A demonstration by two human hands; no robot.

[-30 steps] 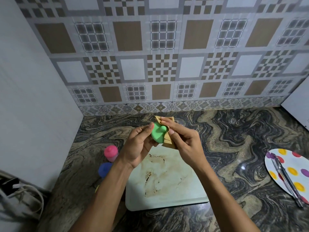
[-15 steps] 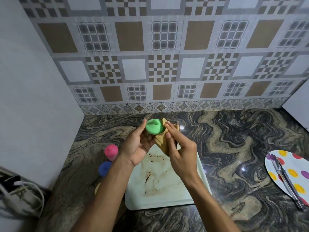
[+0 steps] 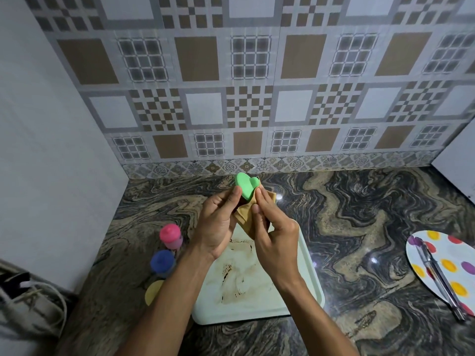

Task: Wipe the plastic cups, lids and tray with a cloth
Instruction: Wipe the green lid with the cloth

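The left hand (image 3: 218, 227) has its grip curled around the green lid (image 3: 245, 187), above the far edge of the stained tray (image 3: 311, 278). The right hand (image 3: 275, 240) pinches the tan cloth (image 3: 245, 217) in its grip, against the lid. A pink cup (image 3: 171, 236) and a blue cup (image 3: 162, 262) stand on the worktop (image 3: 359, 214), left of the tray.

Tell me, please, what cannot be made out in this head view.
Green lid: its lower part is hidden by the left hand and cloth.
Cloth: mostly covered by the right hand.
Tray: left side and far end hidden behind the hands and forearms.
Yellow disc: partly behind the left forearm; lid or not, unclear.
Plate: cut off by the right edge.
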